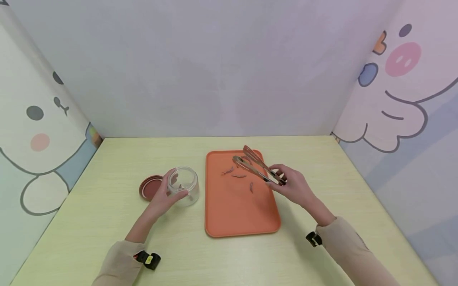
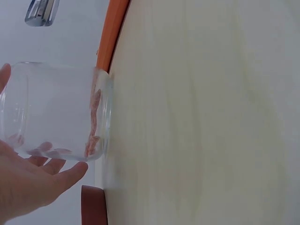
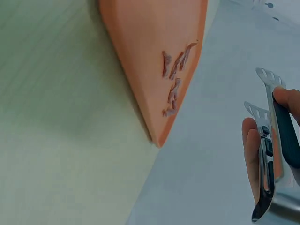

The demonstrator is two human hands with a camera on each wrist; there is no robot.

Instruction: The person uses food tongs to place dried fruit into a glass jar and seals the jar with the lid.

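Note:
My left hand (image 1: 161, 202) grips a clear glass jar (image 1: 193, 195) from its left side, with the thumb across the near side. Several thin reddish-brown strips (image 2: 93, 119) lie at the jar's bottom in the left wrist view. The jar's mouth is uncovered. My right hand (image 1: 295, 186) holds metal tongs (image 1: 252, 170) with dark grips. Their arms stand apart above the orange tray (image 1: 232, 216), with nothing seen between the tips. Several dried-looking reddish-brown strips (image 1: 238, 176) lie scattered over the tray's far half, below the tongs.
A round dark-red lid (image 1: 147, 188) lies on the table (image 1: 179, 254), left of the jar and partly behind my left hand. The tray is just right of the jar. Cloth walls with cartoon figures (image 1: 404, 63) enclose the table's back and sides.

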